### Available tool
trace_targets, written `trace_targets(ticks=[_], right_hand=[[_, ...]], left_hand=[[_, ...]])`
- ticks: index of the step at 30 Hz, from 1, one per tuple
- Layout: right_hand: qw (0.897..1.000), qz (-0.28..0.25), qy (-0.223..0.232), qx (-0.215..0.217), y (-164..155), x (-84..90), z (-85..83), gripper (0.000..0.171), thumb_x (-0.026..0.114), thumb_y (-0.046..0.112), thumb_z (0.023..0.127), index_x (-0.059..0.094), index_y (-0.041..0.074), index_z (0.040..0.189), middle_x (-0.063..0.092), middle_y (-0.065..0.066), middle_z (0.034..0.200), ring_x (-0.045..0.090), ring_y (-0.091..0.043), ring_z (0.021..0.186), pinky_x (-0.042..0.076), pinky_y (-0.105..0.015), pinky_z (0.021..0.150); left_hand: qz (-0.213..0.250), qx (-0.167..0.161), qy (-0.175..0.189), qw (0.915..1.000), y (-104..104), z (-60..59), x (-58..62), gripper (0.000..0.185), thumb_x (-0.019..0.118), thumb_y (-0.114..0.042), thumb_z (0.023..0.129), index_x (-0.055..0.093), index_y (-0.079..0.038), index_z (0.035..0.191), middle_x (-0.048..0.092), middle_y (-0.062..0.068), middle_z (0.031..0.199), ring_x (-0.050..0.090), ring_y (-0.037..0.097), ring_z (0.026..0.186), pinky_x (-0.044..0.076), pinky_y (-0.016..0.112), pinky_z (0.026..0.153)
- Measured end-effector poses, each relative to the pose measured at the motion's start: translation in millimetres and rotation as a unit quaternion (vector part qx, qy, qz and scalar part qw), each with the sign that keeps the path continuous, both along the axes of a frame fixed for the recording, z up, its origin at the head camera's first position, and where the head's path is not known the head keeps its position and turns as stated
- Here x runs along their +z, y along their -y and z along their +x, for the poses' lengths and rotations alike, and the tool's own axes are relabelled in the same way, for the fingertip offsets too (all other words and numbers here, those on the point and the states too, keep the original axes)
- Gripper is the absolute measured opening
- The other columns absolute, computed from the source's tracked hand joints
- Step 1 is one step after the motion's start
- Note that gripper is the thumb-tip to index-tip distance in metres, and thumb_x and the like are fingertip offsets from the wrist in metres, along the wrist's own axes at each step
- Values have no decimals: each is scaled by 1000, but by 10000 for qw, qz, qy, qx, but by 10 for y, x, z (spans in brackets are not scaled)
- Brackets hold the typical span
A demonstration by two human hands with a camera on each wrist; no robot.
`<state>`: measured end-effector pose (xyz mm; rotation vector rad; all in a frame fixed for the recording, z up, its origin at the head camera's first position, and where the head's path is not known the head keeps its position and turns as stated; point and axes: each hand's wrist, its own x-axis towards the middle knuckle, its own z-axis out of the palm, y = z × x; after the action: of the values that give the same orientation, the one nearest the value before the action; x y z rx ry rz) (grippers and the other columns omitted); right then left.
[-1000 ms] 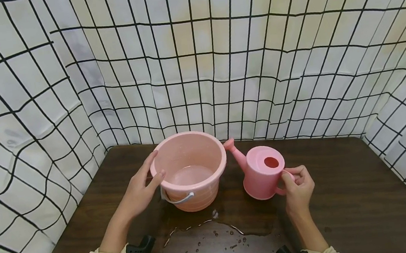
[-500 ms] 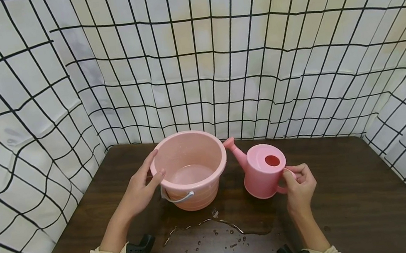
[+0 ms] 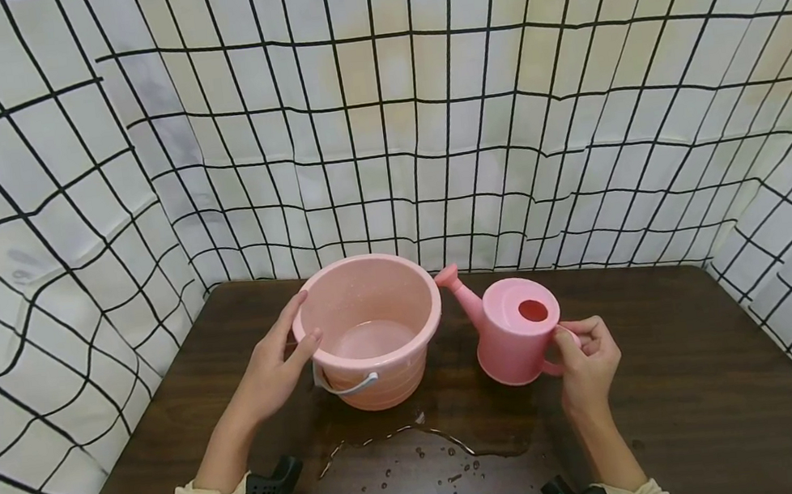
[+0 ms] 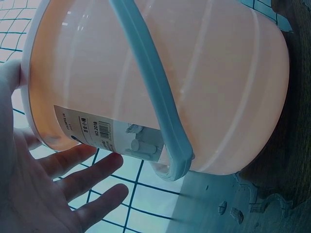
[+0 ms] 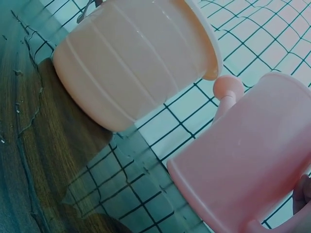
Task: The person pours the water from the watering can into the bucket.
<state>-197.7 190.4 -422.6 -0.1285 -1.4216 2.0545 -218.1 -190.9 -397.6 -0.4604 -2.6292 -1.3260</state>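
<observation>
Puddle: spilled water point(image 3: 420, 460) on the dark wooden desk point(image 3: 715, 406), right in front of everything
Right hand point(image 3: 589, 363): grip curled tight round the handle of the pink plastic watering can point(image 3: 516, 331), spout pointing at the bucket rim
Left hand point(image 3: 271, 371): fingers straight, pressing flat on the side of the round pink plastic bucket point(image 3: 370, 327)
Bucket: sits mid-desk, bit of water inside, pale handle point(image 4: 160, 97) hanging down
Backdrop: white cloth with black grid point(image 3: 381, 118) behind

Surface point(image 3: 715, 406): dark brown wood grain. On it: pink bucket point(image 3: 382, 379), upright, holding a little water; pink watering can point(image 3: 513, 344), just right of the bucket, spout toward the bucket's rim; water puddle point(image 3: 420, 460) with scattered droplets, just in front of the bucket.
</observation>
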Motion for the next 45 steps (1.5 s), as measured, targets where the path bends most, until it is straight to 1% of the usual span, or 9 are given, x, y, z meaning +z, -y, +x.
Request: trace_targets(ticks=[5,13,23,29,36,41,45], right_hand=[[10000,-9,-32,-32,-14,24,4,11,54,-12,85,55,-1,82,59,-5,59,61,-7,49,51,-36,39],[9998,-115,-132,8,-35,52,11,14,54,-13,85,56,1,80,59,-4,58,66,-10,53,51,-36,40],[9996,-132,-222,91,-41,104,32,15,53,-13,85,56,0,80,59,-5,57,63,-9,51,50,-35,38],[9996,-188,-160,121,-50,136,35,14,53,-13,86,56,0,80,61,-3,59,64,-9,50,50,-34,38],[9996,-129,-173,203,-76,172,52,12,55,-12,86,56,0,81,61,-4,59,62,-10,50,50,-34,38],[9987,-29,-325,389,-90,209,75,12,58,-12,86,56,0,85,64,-5,66,63,-11,54,51,-34,40],[9976,26,-472,499,-92,225,83,21,56,-19,82,57,1,87,64,-5,71,63,-10,58,52,-34,41]], left_hand=[[7,20,12,10000,-2,-4,-3,64,47,-35,100,18,-24,156,34,15,154,55,36,120,46,57,98],[5,31,32,10000,-1,-4,-6,64,47,-35,100,18,-23,156,34,16,154,55,36,120,46,58,97],[-31,31,-9,10000,-8,-2,-9,63,47,-34,100,18,-24,156,35,16,154,55,35,120,46,58,98],[-34,-2,-68,10000,-13,-2,-7,63,46,-32,101,18,-22,156,34,18,154,55,36,120,46,57,98],[-16,-8,-60,10000,-2,-6,-8,63,48,-33,100,18,-23,156,34,16,154,55,36,121,46,57,98],[-1,-11,-62,10000,1,-13,-14,64,48,-33,100,18,-22,156,34,17,154,55,36,120,46,58,98],[-10,-1,-52,10000,2,-18,-20,64,47,-34,100,18,-23,156,33,16,154,55,36,121,46,57,98]])
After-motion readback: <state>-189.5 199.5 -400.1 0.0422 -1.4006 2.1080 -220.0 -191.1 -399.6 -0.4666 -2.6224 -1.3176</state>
